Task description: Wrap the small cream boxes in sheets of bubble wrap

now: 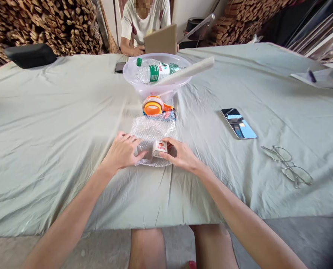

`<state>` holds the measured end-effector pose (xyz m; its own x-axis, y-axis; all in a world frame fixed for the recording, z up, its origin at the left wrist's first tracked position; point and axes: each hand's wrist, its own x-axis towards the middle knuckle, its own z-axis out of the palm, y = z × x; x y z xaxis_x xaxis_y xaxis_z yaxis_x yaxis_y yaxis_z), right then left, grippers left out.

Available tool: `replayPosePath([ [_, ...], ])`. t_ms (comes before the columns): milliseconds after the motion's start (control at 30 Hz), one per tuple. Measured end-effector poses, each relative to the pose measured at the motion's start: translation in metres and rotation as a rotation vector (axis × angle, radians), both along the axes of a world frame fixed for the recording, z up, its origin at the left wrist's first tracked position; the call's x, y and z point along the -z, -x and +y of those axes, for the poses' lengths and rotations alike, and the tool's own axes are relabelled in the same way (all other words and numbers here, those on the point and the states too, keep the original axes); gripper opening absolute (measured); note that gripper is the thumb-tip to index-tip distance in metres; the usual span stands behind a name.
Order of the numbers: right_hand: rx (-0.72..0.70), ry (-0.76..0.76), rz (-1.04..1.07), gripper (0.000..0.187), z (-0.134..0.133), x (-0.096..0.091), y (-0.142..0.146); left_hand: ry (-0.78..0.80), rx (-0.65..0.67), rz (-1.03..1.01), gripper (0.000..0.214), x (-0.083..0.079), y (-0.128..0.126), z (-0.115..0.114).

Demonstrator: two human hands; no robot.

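Pressing flat on wrap (154, 129) near edge with left hand (124, 151), fingers spread, nothing gripped. Pinching box (159, 148) with right hand (180, 155), thumb and fingers closed on it, box resting on wrap, mid-cloth (57, 130). Rightward, well apart: glasses (288, 166), phone (238, 123). Beyond wrap, touching: tape dispenser (154, 106). Farther: bowl (135, 84) containing bottle (155, 72).

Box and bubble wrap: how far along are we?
Done: bubble wrap lies flat on the cloth, with the box set on its near end. In hand: right hand grips the box, left hand presses the wrap beside it. Left: no wrap is folded over the box yet, and the tape dispenser sits untouched past the far end.
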<state>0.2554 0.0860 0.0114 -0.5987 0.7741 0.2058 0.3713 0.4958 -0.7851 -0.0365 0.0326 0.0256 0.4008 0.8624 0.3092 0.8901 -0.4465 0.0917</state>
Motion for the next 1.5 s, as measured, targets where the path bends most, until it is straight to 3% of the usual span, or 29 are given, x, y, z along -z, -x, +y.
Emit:
replayPosePath([
  [167,0.062,0.114,0.171,0.050,0.003,-0.003,-0.006,0.039,0.060,-0.004,0.046,-0.004,0.001,-0.002],
  [267,0.067,0.198,0.246,0.058,0.006,-0.002,-0.008,0.209,0.143,-0.038,0.072,0.001,0.002,-0.005],
  [367,0.075,0.256,0.242,0.063,0.007,0.000,-0.008,0.402,0.166,-0.081,0.112,0.013,0.007,-0.006],
  [500,0.100,0.232,0.217,0.063,0.007,0.001,-0.006,0.498,0.221,-0.122,0.148,0.022,0.016,-0.003],
  [600,0.098,0.205,0.203,0.061,0.006,0.002,-0.003,0.514,0.191,-0.184,0.143,0.018,0.015,0.000],
  [733,0.085,0.154,0.206,0.056,0.007,0.006,0.001,0.321,0.019,-0.331,0.077,0.009,-0.003,0.001],
  [833,0.096,0.136,0.185,0.053,0.007,0.007,0.003,0.199,0.066,-0.336,0.052,0.010,-0.015,-0.001],
  [1033,0.102,0.130,0.179,0.056,0.005,0.006,0.003,0.332,0.130,-0.262,0.101,0.025,-0.016,-0.003],
  [1167,0.119,-0.064,0.207,0.061,0.006,0.009,0.004,0.375,0.235,-0.235,0.109,0.033,-0.012,0.002],
  [1267,0.091,-0.191,0.243,0.060,0.011,0.013,0.006,0.407,0.233,-0.237,0.125,0.034,-0.012,0.003],
  [1400,-0.018,-0.189,0.179,0.053,0.017,0.021,0.005,0.418,0.207,-0.296,0.145,0.032,-0.010,0.004],
  [1500,-0.071,-0.209,0.094,0.061,0.018,0.024,0.002,0.395,0.190,-0.371,0.138,0.029,-0.007,0.004],
])
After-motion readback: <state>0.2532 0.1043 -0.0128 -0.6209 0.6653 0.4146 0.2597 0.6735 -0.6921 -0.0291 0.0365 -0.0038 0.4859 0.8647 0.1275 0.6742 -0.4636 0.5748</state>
